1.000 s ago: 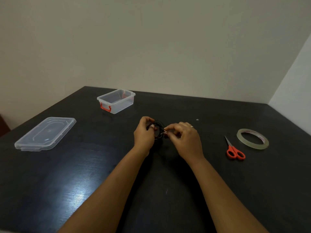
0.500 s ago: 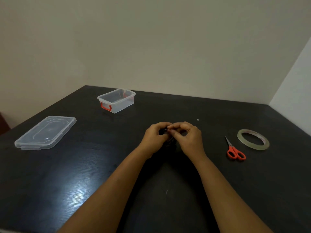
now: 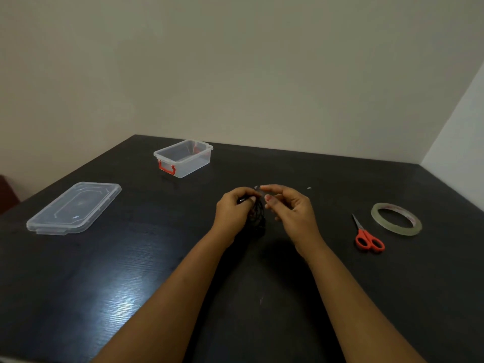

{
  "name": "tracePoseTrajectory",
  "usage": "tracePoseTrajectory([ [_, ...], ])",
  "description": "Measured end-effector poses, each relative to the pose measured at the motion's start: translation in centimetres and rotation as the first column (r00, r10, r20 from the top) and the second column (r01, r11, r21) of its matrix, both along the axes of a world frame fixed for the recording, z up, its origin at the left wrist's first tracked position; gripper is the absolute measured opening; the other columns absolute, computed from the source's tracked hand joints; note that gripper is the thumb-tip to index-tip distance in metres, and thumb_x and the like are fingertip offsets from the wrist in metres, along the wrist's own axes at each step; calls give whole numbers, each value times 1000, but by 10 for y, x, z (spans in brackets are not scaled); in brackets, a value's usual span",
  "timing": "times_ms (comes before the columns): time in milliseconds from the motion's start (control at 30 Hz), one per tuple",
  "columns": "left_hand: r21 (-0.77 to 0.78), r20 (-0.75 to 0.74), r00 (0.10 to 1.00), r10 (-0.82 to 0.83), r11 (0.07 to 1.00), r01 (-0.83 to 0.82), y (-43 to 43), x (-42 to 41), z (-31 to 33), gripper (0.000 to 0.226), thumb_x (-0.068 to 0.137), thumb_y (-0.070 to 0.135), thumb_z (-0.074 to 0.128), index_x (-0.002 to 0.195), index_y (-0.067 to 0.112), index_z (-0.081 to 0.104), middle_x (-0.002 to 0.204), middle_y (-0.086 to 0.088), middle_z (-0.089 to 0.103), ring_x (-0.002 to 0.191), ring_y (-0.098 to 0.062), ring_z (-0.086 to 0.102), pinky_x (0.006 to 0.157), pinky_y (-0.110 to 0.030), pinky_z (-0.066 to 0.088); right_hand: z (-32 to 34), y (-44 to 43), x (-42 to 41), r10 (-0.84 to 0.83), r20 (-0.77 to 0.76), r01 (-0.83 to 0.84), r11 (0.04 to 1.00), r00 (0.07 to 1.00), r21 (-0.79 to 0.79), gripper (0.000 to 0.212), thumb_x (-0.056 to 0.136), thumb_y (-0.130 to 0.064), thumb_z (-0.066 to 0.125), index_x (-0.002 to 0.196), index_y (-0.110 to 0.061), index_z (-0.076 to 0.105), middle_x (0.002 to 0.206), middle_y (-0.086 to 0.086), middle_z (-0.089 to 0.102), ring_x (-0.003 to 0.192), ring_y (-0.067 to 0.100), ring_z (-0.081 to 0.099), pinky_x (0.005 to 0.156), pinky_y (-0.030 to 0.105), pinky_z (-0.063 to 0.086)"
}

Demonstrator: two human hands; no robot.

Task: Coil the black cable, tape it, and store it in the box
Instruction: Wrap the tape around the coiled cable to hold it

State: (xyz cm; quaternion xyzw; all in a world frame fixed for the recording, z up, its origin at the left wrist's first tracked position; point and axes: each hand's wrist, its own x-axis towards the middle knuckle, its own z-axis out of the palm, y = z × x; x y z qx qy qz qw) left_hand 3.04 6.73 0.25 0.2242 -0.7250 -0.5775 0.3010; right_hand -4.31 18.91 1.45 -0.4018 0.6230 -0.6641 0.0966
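The black cable [image 3: 258,214] is bunched into a small coil at the table's middle, and my left hand [image 3: 235,210] is closed around its upper part. Just right of the coil is my right hand [image 3: 289,209], with thumb and index finger apart and not touching the cable. A tiny pale glint sits at the index fingertip; whether it is tape is unclear. The clear box [image 3: 183,158] with red latches stands open and empty at the far left. The roll of clear tape [image 3: 396,218] lies flat at the right.
The box's clear lid [image 3: 74,208] lies on the dark table [image 3: 104,284] at the left. Orange-handled scissors [image 3: 368,238] lie between my right hand and the tape roll. Walls bound the table at the back and the right.
My hands were pressed together on the coil half a second ago. The right hand has since come off it and spread its fingers, while the left still holds the coil.
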Motion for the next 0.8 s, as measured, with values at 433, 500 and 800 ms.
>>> tracePoseTrajectory([
  [433, 635, -232, 973, 2, 758, 150, 6, 4, 14, 26, 94, 9, 43, 103, 16, 67, 110, -13, 61, 98, -27, 61, 71, -36, 53, -7, -8, 10, -12, 48, 8, 997, 999, 81, 21, 91, -12, 59, 90, -34, 58, 79, -4, 71, 66, 0, 63, 53, 13, 46],
  [500, 649, -261, 965, 18, 743, 161, 7, 4, 16, 27, 93, 8, 42, 102, 16, 66, 112, -14, 61, 97, -26, 61, 69, -35, 53, -7, -9, 9, -5, 86, -2, 997, 996, 81, 17, 88, -13, 63, 90, -29, 59, 79, -6, 71, 69, 0, 64, 52, 12, 45],
  [800, 659, -303, 953, 11, 724, 201, 10, 4, 16, 29, 92, 4, 40, 92, 13, 68, 101, -11, 65, 95, -24, 63, 69, -33, 54, -9, -10, 5, -6, 48, 3, 998, 999, 65, 24, 75, -6, 75, 72, -27, 62, 64, -12, 60, 64, 1, 58, 60, 14, 49],
])
